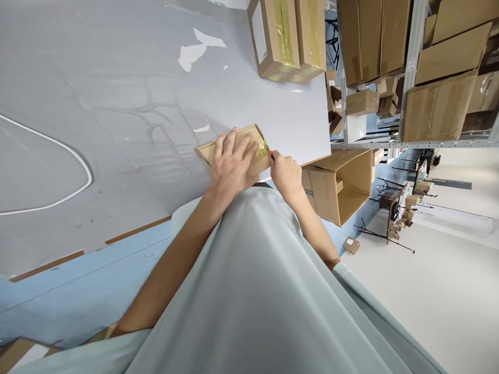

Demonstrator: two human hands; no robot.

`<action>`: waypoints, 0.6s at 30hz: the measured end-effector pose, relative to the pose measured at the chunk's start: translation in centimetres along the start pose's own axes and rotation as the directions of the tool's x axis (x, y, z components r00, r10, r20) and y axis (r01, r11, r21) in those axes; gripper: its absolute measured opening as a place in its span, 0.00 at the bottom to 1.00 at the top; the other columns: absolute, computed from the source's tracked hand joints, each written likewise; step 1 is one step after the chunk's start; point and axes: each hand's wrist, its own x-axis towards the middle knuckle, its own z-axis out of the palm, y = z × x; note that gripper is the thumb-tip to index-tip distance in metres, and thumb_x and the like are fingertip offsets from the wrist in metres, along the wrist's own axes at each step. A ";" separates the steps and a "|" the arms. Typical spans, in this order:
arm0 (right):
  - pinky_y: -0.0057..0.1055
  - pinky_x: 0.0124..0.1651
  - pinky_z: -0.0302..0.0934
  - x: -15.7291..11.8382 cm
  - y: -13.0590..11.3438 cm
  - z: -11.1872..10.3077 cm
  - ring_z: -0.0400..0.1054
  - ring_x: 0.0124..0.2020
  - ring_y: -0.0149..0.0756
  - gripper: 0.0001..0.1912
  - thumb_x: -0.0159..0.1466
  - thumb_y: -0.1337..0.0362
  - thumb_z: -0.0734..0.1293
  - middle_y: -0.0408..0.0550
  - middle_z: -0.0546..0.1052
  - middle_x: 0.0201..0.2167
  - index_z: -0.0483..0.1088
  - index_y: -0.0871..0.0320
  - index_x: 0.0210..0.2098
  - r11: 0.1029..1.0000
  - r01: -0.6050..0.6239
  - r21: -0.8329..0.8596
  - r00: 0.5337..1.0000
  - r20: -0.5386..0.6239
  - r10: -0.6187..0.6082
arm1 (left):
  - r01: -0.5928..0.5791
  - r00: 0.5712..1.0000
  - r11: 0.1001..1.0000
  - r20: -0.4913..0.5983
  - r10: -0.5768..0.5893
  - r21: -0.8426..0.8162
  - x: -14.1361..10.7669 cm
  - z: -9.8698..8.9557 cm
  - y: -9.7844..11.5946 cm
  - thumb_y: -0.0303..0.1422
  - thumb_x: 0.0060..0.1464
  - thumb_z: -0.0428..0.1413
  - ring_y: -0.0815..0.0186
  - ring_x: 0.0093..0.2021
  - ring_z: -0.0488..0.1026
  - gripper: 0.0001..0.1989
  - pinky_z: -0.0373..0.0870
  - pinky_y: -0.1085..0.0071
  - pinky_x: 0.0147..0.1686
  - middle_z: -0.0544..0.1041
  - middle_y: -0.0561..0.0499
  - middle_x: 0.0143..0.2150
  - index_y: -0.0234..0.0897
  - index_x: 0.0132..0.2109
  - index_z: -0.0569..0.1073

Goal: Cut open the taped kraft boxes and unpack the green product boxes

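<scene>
A small cardboard box (259, 165) with yellowish tape over it lies at the table's near edge, close to my body. My left hand (231, 161) rests flat on top of it, fingers stretched out and slightly apart. At the box's right edge, my right hand (286, 174) is closed in a fist around a red cutter (272, 155). Only a bit of the cutter shows, touching or very near the taped edge; the fist hides the rest.
Two taped cartons (286, 39) stand at the table's far right. White paper scraps (192, 54) and a white cable (74, 150) lie on the grey tabletop (128, 67). An open carton (327, 192) stands right of the table, below shelves (407, 72) stacked with boxes.
</scene>
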 end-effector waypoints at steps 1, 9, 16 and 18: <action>0.42 0.59 0.76 -0.3 0.3 0.0 0.84 0.58 0.51 0.22 0.86 0.65 0.53 0.64 0.86 0.56 0.72 0.58 0.69 1.000 -0.007 0.003 1.000 0.022 0.007 | -0.001 1.000 1.000 0.003 0.001 0.000 0.0 0.0 0.0 0.48 0.64 0.64 0.33 0.88 0.48 0.40 0.39 0.30 0.85 0.66 0.42 0.84 0.47 0.80 0.70; 0.42 0.59 0.75 -0.8 2.1 1.2 0.84 0.58 0.51 0.22 0.86 0.64 0.54 0.64 0.86 0.56 0.73 0.57 0.70 0.999 0.027 0.037 0.998 0.054 -0.029 | -0.026 1.000 1.000 0.011 0.026 0.009 -0.4 -0.2 0.4 0.45 0.60 0.68 0.27 0.86 0.51 0.42 0.42 0.22 0.82 0.68 0.41 0.83 0.48 0.79 0.71; 0.38 0.53 0.75 -3.9 4.8 -0.2 0.86 0.52 0.52 0.19 0.85 0.63 0.59 0.64 0.88 0.50 0.76 0.57 0.66 0.994 0.107 0.038 0.987 0.114 -0.111 | -0.019 0.999 0.990 0.046 0.012 0.142 -1.0 -0.3 0.7 0.52 0.65 0.66 0.30 0.86 0.55 0.38 0.46 0.25 0.83 0.70 0.42 0.82 0.50 0.77 0.73; 0.38 0.51 0.74 -3.4 6.9 -0.7 0.86 0.48 0.53 0.18 0.85 0.60 0.60 0.61 0.89 0.46 0.77 0.56 0.66 0.980 0.155 0.125 0.985 0.053 -0.162 | 0.008 0.999 0.984 0.037 -0.015 0.180 -0.9 -0.1 0.4 0.57 0.65 0.66 0.31 0.86 0.55 0.38 0.46 0.28 0.83 0.69 0.43 0.82 0.51 0.77 0.74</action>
